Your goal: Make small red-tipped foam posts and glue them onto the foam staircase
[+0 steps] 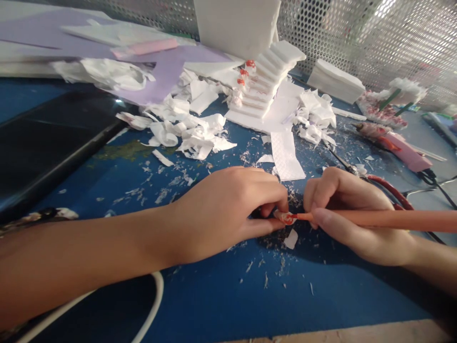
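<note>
1. Currently, left hand point(232, 205) is pinching a small pale piece point(286, 218) low over the blue table point(250, 305).
2. Right hand point(371, 245) is gripping an orange pen-like tool point(400, 220), its red tip point(297, 216) touching the piece.
3. Red is covering the piece only partly; colouring is looking unfinished.
4. Beyond, red-marked bits point(250, 63) are resting on folded white tissue point(273, 76), seemingly done.

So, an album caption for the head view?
Right hand holds orange pen to red-marked piece in left hand.
</note>
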`<state>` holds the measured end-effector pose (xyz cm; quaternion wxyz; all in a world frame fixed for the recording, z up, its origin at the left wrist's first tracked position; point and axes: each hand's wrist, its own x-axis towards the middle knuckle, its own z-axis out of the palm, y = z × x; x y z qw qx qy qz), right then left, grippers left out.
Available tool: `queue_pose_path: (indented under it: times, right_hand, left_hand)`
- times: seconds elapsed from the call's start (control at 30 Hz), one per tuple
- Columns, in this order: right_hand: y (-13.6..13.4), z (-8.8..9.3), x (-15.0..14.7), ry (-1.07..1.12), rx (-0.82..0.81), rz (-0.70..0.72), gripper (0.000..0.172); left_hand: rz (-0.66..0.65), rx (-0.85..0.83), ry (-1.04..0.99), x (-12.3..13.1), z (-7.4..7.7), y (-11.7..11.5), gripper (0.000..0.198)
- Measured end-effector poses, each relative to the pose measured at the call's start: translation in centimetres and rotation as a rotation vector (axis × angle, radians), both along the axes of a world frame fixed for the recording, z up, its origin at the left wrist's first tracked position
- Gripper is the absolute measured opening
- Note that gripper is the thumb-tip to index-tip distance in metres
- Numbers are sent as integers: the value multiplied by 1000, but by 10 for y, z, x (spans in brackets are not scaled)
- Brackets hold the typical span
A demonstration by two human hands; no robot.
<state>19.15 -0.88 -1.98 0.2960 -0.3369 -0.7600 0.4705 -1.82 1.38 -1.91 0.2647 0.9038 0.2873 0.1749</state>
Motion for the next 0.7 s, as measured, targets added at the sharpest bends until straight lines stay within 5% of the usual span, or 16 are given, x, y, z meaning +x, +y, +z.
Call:
queue_pose_path:
  times: [0.7]
  right_hand:
    - [-2, 1, -1, -21, 16, 3, 15]
  left_hand:
    - [35, -23, 22, 0, -1, -1, 11]
